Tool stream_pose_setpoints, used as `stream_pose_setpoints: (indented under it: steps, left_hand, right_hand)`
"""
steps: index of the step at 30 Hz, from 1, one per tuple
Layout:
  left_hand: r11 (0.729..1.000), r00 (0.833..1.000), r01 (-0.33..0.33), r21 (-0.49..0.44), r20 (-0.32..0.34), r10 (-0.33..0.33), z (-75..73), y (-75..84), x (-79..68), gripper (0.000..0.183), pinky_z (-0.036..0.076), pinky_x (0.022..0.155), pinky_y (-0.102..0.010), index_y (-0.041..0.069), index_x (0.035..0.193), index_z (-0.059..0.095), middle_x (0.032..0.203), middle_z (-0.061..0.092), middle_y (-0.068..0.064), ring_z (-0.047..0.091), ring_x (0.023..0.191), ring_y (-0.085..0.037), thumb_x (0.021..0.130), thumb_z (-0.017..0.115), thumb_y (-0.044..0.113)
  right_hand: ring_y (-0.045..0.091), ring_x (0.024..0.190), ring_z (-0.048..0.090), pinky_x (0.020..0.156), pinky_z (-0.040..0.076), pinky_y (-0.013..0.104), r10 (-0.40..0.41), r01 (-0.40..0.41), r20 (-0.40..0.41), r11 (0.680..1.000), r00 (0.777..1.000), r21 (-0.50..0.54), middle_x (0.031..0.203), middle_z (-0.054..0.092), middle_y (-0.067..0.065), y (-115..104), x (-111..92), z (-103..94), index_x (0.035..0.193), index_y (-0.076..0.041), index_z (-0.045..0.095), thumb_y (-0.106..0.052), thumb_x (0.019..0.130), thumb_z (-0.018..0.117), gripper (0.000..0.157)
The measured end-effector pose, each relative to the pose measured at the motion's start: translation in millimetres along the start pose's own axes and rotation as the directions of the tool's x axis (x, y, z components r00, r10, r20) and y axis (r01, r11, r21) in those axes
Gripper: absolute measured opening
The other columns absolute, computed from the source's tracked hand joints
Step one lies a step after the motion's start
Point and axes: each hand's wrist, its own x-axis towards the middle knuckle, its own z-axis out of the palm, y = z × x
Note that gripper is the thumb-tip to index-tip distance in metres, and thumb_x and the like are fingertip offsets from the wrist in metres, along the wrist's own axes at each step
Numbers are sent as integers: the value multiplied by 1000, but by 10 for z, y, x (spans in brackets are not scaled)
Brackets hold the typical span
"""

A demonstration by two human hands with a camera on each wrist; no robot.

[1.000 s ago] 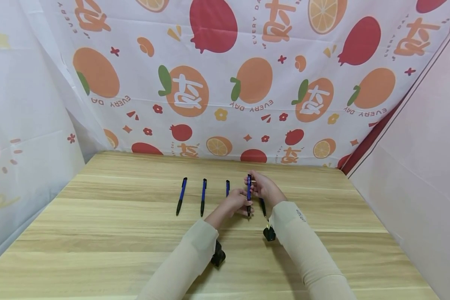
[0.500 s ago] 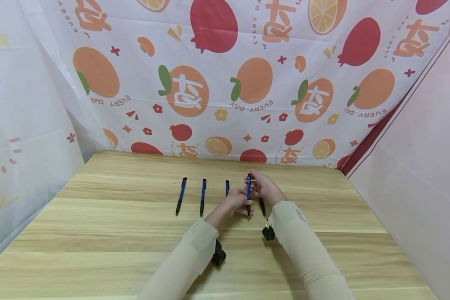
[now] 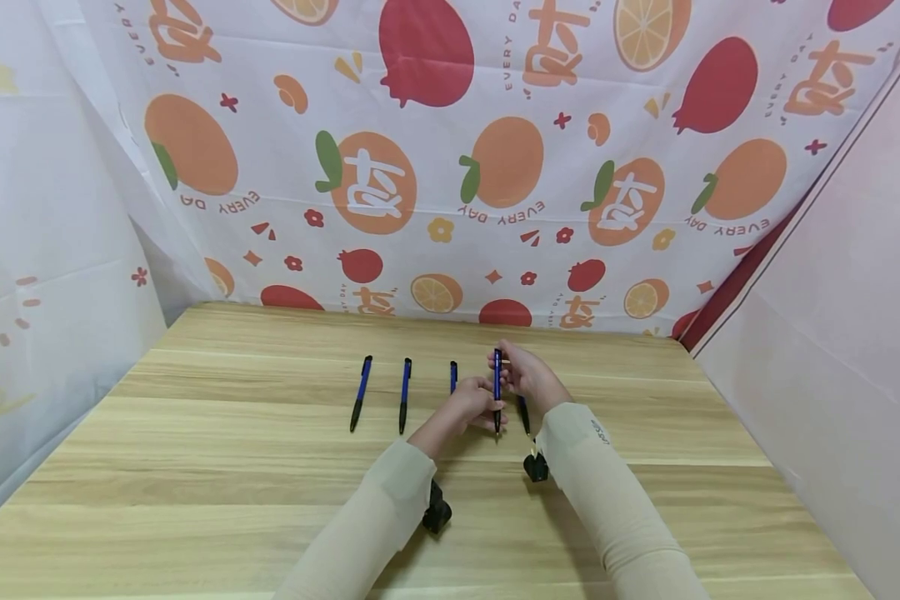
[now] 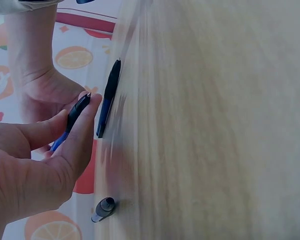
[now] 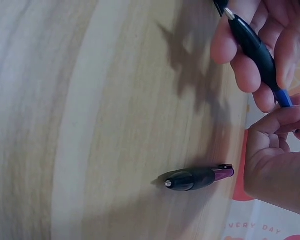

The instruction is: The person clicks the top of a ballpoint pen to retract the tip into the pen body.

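Observation:
A blue ballpoint pen with a black grip (image 3: 497, 380) is held upright-looking between both hands in the head view, its metal tip toward the wearer. My left hand (image 3: 471, 402) pinches its black grip between thumb and fingers, as the left wrist view also shows on the pen (image 4: 76, 115). My right hand (image 3: 532, 377) holds the upper end; in the right wrist view its fingers (image 5: 285, 116) meet the blue barrel. Right of it, a similar pen (image 3: 523, 414) lies partly hidden by the right hand. Another pen (image 3: 453, 375) is partly covered by the left hand.
Two more blue-and-black pens, one at far left (image 3: 361, 393) and one beside it (image 3: 404, 396), lie on the wooden table (image 3: 217, 467). A fruit-print cloth (image 3: 435, 200) hangs behind the table's back edge. Small black devices (image 3: 437, 510) sit under the wrists.
Both hands keep their hold on the pen with no clear movement. The head view has shifted only very slightly.

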Motion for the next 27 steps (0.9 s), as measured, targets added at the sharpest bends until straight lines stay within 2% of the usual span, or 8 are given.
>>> stream_pose_setpoints:
  steps: [11,21,27]
  left_hand:
    - [1000,1000,-1,23,7,1,-15,-23,24,31,54,67,-41,-8,116,44,105,59,-28,62,88,-39,87,53,-12]
    - [1000,1000,5,10,12,-5,-14,-29,32,29,54,65,-40,-7,115,44,104,58,-28,62,87,-39,87,53,-11]
    - [1000,1000,14,6,15,-14,-24,-30,35,28,54,64,-39,-6,115,44,103,59,-27,63,86,-38,88,52,-10]
  right_hand:
    - [5,44,39,45,38,15,-4,4,-6,1000,1000,-1,65,58,-5,13,16,7,81,-9,59,-27,94,45,27]
    - [2,42,37,40,32,14,15,-15,14,1000,1000,21,67,57,-4,15,6,-3,84,-7,58,-24,92,46,22]
    - [2,41,37,40,33,14,20,-20,23,1000,1000,21,67,57,-4,18,5,2,87,-6,57,-24,92,46,22]
